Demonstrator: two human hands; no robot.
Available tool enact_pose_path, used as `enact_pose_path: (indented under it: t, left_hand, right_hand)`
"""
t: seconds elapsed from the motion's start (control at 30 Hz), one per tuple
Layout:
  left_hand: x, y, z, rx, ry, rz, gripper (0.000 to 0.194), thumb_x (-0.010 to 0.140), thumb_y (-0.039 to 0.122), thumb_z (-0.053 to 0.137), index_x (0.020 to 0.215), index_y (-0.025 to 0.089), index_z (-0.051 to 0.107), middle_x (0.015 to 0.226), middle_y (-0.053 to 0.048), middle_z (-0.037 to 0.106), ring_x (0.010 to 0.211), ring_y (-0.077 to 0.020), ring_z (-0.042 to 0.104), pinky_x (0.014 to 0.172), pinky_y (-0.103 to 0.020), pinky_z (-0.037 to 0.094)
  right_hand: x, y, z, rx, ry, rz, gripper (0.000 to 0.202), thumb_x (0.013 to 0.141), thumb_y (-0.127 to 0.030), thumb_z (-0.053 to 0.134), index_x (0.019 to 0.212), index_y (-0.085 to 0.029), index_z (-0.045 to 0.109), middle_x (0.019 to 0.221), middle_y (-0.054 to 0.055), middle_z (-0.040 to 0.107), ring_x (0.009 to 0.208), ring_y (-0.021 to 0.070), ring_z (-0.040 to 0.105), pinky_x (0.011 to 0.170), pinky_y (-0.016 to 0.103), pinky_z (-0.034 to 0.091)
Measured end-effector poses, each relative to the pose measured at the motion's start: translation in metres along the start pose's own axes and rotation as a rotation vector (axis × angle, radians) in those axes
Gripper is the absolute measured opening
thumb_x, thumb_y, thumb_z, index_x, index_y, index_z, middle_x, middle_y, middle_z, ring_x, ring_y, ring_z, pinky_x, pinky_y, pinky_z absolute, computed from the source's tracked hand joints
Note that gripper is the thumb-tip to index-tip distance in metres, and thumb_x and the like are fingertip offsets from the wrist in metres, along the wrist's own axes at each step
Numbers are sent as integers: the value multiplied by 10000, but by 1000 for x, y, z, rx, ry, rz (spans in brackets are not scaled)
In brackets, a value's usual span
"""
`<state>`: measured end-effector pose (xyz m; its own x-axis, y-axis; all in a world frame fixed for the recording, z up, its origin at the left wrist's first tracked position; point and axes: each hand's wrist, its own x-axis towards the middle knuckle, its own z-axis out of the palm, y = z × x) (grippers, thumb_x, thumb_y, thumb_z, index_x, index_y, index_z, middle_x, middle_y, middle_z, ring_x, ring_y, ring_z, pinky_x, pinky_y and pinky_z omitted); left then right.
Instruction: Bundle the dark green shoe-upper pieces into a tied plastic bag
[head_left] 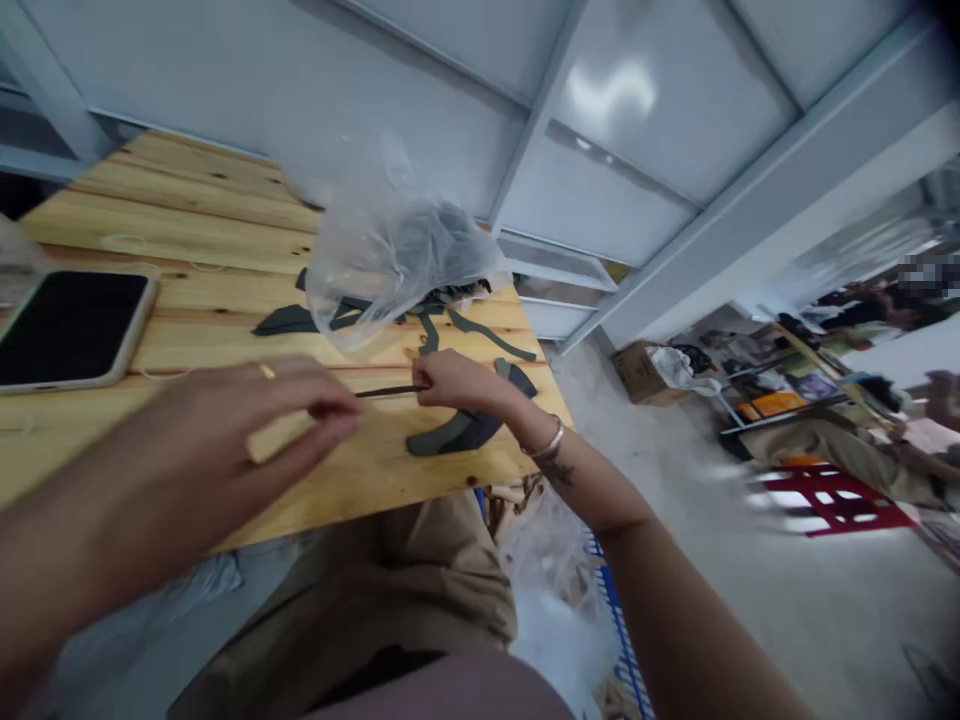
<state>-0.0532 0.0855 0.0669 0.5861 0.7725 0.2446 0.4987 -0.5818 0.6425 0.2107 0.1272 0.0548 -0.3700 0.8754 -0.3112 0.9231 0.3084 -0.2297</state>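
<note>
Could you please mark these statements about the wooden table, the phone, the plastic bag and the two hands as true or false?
1. The phone lies with its dark screen up. True.
2. Both hands pinch one thin dark strip. True: left hand, right hand.
3. The plastic bag hangs off the wooden table. False: it sits on the table.
4. The right wrist is bare. False: it wears a bracelet.

Phone (71, 328): face up, dark screen, at the counter's (187, 210) left edge. Clear plastic bag (390, 250): near the counter's far edge, over dark cut pieces. Cardboard box (637, 370): on the floor beyond the counter's right corner. Red stool (829, 498): floor, well right.
</note>
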Motion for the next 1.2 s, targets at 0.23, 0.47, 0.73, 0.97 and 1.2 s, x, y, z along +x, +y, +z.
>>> enact_pose_path:
  t: [0.23,0.47,0.73,0.97,1.2]
  left_hand:
    - [17,-17,131,105,-203,-22,403,916,435,557,1178,170,711,1210,-163,655,1182,-352,573,1051,-511,468]
    - [37,-48,140,21,-279,40,331,890,387,571,1109,198,733,1103,-106,669,1089,-267,595,989,-384,472]
    - [11,-60,100,-7,-345,-18,357,909,353,570,1210,231,718,1222,-69,634,1190,-240,534,1090,-366,395]
    - [-2,-69,109,-25,-246,-13,442,894,518,571,1219,253,712,1212,-75,656,1153,-251,563,1035,-360,438]
    - [-11,-71,116,-31,-130,68,392,935,557,554,1137,280,744,1133,-52,678,1082,-217,591,974,-319,443]
  right_hand:
    - [-94,41,25,1249,151,72,326,842,-433,671,919,-219,437,655,-72,549,566,99,582,521,194,487]
    - [-135,46,70,1551,436,65,360,840,-468,741,1050,-194,640,872,1,678,760,114,711,715,229,624]
    - [-135,28,102,1596,695,239,300,736,-365,843,864,-198,629,758,-51,622,609,89,680,654,214,631]
    - [-123,-4,122,1605,569,264,388,688,-424,875,931,-187,688,808,3,725,716,125,724,712,233,635]
    - [-113,-17,131,1432,771,326,401,755,-553,781,705,-167,683,626,37,694,501,99,585,436,196,449]
